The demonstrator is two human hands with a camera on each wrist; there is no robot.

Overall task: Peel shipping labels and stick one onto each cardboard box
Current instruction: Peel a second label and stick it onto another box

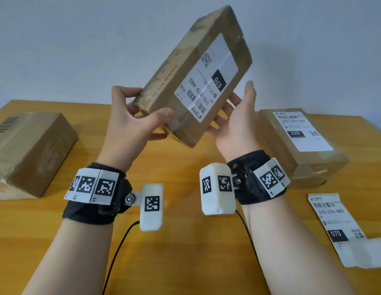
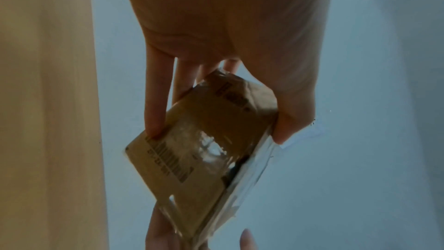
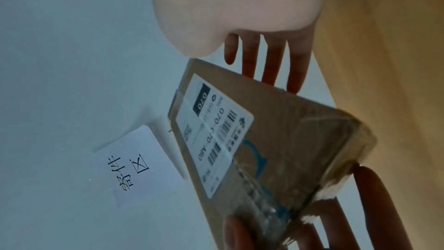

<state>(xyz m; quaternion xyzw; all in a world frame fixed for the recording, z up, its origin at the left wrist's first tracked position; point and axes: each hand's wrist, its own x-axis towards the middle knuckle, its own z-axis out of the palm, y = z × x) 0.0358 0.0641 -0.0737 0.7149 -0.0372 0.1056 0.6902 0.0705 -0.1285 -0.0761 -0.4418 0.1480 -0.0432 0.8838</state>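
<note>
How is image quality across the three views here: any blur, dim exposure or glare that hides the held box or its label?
Head view: evenly lit, held box and its label sharp enough to read 070, its far top corner slightly blurred. Left wrist view: dim and bluish, left hand underexposed, glare on the box's clear tape. Right wrist view: soft, right hand near the lens pale and featureless, label readable.

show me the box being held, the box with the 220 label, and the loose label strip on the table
held box (image 1: 185, 116), head view, bare cardboard below its 070 label
box with the 220 label (image 1: 276, 145), head view, brown top left of the label
loose label strip (image 1: 334, 222), head view, white middle of the 070 label
</note>
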